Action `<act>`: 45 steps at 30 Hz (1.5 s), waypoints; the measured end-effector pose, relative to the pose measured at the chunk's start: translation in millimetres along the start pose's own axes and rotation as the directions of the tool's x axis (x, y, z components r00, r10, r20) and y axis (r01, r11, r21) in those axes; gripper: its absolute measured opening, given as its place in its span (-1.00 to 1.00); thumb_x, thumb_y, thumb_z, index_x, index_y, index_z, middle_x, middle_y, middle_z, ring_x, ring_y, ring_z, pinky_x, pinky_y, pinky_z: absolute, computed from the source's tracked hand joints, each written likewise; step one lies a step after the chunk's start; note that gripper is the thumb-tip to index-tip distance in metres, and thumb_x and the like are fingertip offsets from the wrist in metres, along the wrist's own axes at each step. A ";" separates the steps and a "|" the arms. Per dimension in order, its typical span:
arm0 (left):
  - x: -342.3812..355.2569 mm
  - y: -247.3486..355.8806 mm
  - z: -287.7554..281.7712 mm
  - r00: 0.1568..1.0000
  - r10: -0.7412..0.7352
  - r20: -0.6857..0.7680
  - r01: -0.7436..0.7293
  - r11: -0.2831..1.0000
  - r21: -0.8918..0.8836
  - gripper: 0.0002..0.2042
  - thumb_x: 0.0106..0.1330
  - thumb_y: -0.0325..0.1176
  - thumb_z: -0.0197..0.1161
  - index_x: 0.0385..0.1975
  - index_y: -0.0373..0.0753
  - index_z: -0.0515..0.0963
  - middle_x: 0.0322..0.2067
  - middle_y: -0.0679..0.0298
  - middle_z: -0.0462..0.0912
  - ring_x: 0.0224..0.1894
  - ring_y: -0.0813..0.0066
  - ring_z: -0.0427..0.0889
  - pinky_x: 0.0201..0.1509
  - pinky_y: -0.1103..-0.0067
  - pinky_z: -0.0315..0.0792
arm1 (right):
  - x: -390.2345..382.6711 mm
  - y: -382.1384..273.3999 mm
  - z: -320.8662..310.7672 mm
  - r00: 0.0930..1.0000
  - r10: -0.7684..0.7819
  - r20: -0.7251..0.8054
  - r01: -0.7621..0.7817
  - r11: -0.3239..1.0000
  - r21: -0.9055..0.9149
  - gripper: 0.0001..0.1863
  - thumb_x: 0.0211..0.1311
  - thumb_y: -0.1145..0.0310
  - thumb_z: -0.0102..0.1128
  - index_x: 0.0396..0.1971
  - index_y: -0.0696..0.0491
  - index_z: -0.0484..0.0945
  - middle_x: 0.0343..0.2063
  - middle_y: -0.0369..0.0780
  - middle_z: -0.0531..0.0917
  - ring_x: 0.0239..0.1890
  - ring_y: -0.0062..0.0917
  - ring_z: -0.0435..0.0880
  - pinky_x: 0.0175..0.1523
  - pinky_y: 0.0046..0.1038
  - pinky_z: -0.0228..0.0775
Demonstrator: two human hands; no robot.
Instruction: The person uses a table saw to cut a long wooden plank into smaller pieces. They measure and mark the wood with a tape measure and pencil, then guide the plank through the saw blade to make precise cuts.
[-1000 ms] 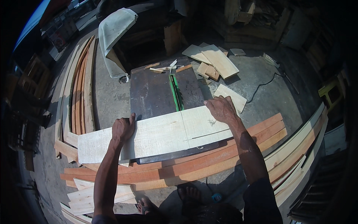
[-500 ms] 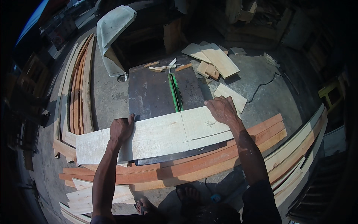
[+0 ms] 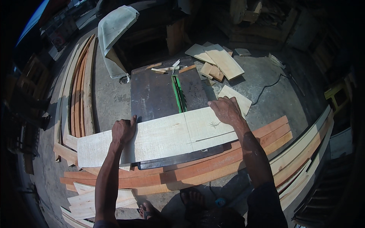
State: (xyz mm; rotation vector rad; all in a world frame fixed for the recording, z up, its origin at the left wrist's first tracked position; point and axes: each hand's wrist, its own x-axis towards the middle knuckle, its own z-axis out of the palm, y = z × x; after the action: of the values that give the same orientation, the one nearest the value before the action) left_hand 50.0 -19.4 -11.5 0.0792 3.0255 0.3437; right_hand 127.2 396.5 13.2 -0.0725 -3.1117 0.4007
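Observation:
A wide pale wooden board lies crosswise over the near part of a dark table-saw top. My left hand grips the board's far edge left of the middle, thumb stretched along the edge. Near the board's right end, my right hand is curled over the same far edge. A thin pencil line runs across the board, and a dark slit lies along its near right part. The line's far end meets the near end of the saw's green-edged slot. Whether a blade stands in the slot is too dark to tell.
Small offcuts lie on the saw's far edge. Cut boards are piled at the far right, near a black cable. Reddish planks lie between me and the saw. Long boards lie left and right.
Hardly anything differs. The board and both hands keep almost the same place, with the board shifted very slightly at most.

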 end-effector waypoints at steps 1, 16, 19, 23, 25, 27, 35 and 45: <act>0.4 0.3 -0.4 1.000 0.002 0.004 -0.002 1.000 0.004 -0.28 0.56 0.17 -0.04 -0.51 -0.42 0.72 -0.49 -0.22 0.69 -0.33 -0.20 0.75 -0.10 0.13 0.59 | 0.4 -0.2 0.0 1.000 -0.005 -0.009 0.005 1.000 0.004 -0.51 0.62 0.02 -0.13 -0.14 0.01 0.76 -0.22 -0.16 0.75 -0.02 -0.30 0.65 0.16 -0.12 0.21; 7.0 -4.7 5.1 0.996 0.032 -0.082 -0.034 0.999 -0.027 -0.31 0.53 0.17 0.02 -0.53 -0.39 0.74 -0.53 -0.17 0.70 -0.41 -0.15 0.76 -0.20 0.15 0.61 | 8.5 1.6 1.5 1.000 -0.005 0.018 0.005 1.000 -0.006 -0.50 0.63 0.01 -0.15 -0.17 0.01 0.76 -0.24 -0.15 0.74 -0.02 -0.29 0.65 0.15 -0.09 0.20; 6.6 -2.7 3.7 0.996 0.016 -0.089 -0.019 0.999 -0.040 -0.31 0.53 0.17 0.03 -0.53 -0.39 0.74 -0.52 -0.17 0.71 -0.40 -0.15 0.77 -0.19 0.15 0.61 | 9.4 1.8 0.9 1.000 -0.007 0.015 0.007 1.000 0.002 -0.50 0.63 0.02 -0.15 -0.18 0.01 0.76 -0.23 -0.15 0.74 -0.01 -0.29 0.64 0.16 -0.09 0.20; 7.6 -0.4 0.6 0.998 -0.005 -0.057 0.004 1.000 -0.023 -0.31 0.52 0.18 0.04 -0.53 -0.39 0.74 -0.51 -0.16 0.72 -0.39 -0.14 0.77 -0.17 0.15 0.62 | 11.5 1.2 1.2 1.000 -0.004 0.027 0.004 1.000 0.002 -0.50 0.62 0.02 -0.14 -0.18 0.01 0.76 -0.23 -0.15 0.74 -0.01 -0.29 0.64 0.16 -0.09 0.21; 8.6 -0.1 0.3 0.998 -0.005 -0.059 0.004 1.000 -0.021 -0.31 0.52 0.18 0.04 -0.53 -0.38 0.75 -0.50 -0.16 0.72 -0.39 -0.14 0.77 -0.16 0.16 0.62 | 12.4 1.2 2.0 1.000 -0.001 0.021 0.000 1.000 0.007 -0.50 0.62 0.02 -0.13 -0.18 0.01 0.76 -0.23 -0.15 0.74 -0.02 -0.29 0.64 0.16 -0.09 0.21; 10.4 -0.5 0.7 0.998 -0.007 -0.065 0.005 1.000 -0.026 -0.32 0.51 0.18 0.04 -0.52 -0.38 0.75 -0.50 -0.17 0.72 -0.39 -0.14 0.77 -0.15 0.16 0.62 | 13.3 1.4 2.6 1.000 -0.005 0.006 0.005 1.000 0.011 -0.51 0.62 0.02 -0.13 -0.18 0.01 0.76 -0.23 -0.15 0.74 -0.02 -0.28 0.64 0.15 -0.09 0.21; 18.5 -4.5 4.4 0.999 -0.011 -0.052 0.009 0.999 -0.048 -0.33 0.50 0.18 0.05 -0.48 -0.38 0.77 -0.47 -0.20 0.72 -0.35 -0.18 0.77 -0.11 0.14 0.62 | 18.2 2.0 3.3 1.000 -0.016 0.011 0.016 1.000 -0.014 -0.54 0.62 0.04 -0.12 -0.19 -0.02 0.75 -0.29 -0.16 0.72 -0.06 -0.26 0.64 0.12 -0.10 0.22; 22.4 -2.5 2.2 0.997 -0.055 -0.053 0.051 0.996 -0.076 -0.32 0.48 0.20 0.08 -0.47 -0.40 0.75 -0.45 -0.21 0.73 -0.31 -0.19 0.77 -0.08 0.13 0.61 | 25.0 4.1 6.4 0.999 -0.046 -0.017 0.046 0.999 -0.028 -0.53 0.63 0.04 -0.14 -0.18 0.00 0.74 -0.28 -0.15 0.72 -0.06 -0.23 0.65 0.12 -0.06 0.23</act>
State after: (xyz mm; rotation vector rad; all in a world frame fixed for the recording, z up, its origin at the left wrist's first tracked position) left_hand 27.8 -19.9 -16.2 -0.0160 3.0579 0.4614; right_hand 102.4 400.0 6.0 -0.0044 -3.0951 0.3541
